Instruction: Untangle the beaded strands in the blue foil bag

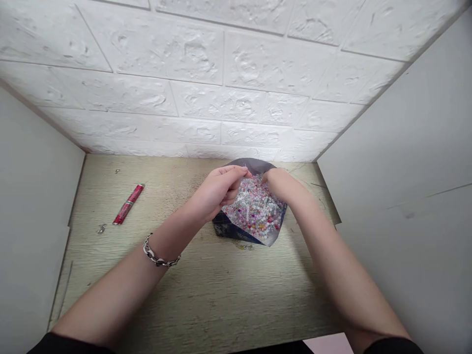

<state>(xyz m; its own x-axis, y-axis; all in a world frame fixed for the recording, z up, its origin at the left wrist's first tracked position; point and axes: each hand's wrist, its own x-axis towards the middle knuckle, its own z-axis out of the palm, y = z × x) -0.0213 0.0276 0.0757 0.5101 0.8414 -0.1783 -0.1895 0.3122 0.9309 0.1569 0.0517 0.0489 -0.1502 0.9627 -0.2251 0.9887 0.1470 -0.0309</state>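
Note:
Small beads in pink, white, clear and red fill an open dark bag near the wall. My left hand is over the bag's left side, thumb and forefinger pinched together. Whatever is in that pinch is too small to make out. On the far right side of the bag, my right hand reaches down to the beads with its fingers bent inward and close together. Its fingertips are partly hidden, and I cannot see what they hold. A chain bracelet circles my left wrist.
A red tube-shaped item lies on the wooden table to the left. Near it are small metal pieces. Several loose beads lie before the bag. A white brick-patterned wall closes the back; pale panels stand on both sides.

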